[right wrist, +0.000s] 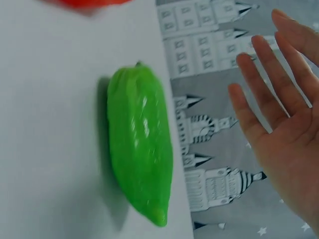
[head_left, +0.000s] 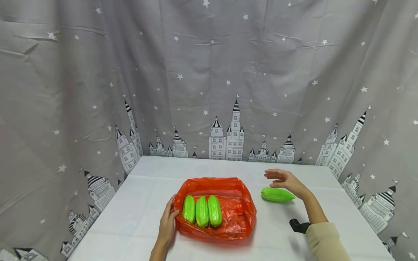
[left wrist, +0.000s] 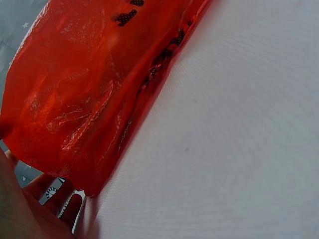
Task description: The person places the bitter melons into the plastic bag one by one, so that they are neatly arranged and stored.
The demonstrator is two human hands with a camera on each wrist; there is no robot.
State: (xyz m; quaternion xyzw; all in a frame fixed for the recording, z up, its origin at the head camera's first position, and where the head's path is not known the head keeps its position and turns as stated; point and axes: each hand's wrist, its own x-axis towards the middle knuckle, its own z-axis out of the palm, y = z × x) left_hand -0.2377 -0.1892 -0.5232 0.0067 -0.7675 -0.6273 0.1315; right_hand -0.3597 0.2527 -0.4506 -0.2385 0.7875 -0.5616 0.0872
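Note:
An open red plastic bag [head_left: 235,214] lies on the white table [head_left: 130,217] with three green gourds [head_left: 201,211] side by side inside it. My left hand [head_left: 168,223] rests against the bag's left edge; in the left wrist view the crinkled red bag [left wrist: 84,94] fills the upper left, with fingers [left wrist: 30,209] at the bottom corner. A fourth green gourd [head_left: 277,194] lies on the table right of the bag. My right hand [head_left: 282,178] hovers just above and behind it, fingers straight. The right wrist view shows the same gourd [right wrist: 140,144] beside the spread palm [right wrist: 284,124], apart from it.
A grey curtain [head_left: 209,90] printed with stars and castles hangs behind and around the table. A black wrist strap [head_left: 298,225] sits by the beige sleeve [head_left: 326,241]. The table's front edge lies below the bag.

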